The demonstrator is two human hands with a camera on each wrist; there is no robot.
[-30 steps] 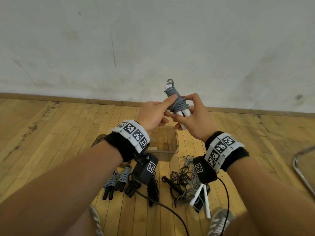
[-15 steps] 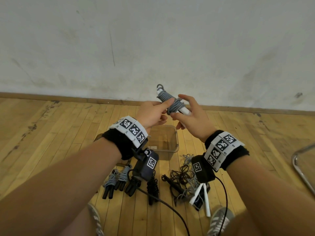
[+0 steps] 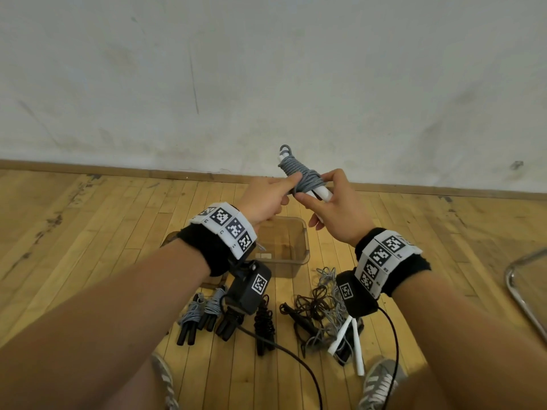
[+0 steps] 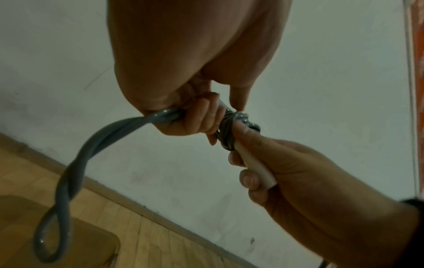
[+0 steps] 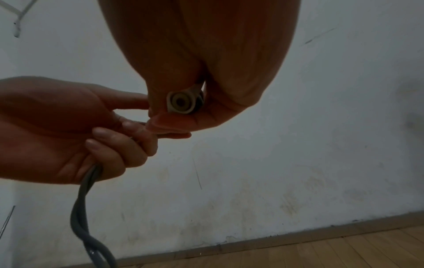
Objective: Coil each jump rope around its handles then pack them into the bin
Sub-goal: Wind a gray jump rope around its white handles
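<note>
A grey jump rope [image 3: 302, 176] is wound around its white handles [image 3: 321, 193], held up in front of the wall above the clear plastic bin [image 3: 299, 261]. My right hand [image 3: 334, 202] grips the white handles [image 4: 254, 166], whose round end [image 5: 181, 102] shows in the right wrist view. My left hand [image 3: 268, 196] grips the twisted loose end of the rope [image 4: 75, 163] beside the coil [image 4: 231, 127]; the loop [image 5: 91, 232] hangs below its fingers.
On the wooden floor near my shoes lie coiled ropes with black handles [image 3: 201, 315], a coiled black rope [image 3: 265, 324], and a tangle of loose ropes [image 3: 319, 309] with white handles [image 3: 350, 338]. A metal chair leg [image 3: 521, 291] curves in at the right.
The wrapped handles tipped from near upright to slanting left, then shifted slightly right. My left hand stayed at the coil with the rope end.
</note>
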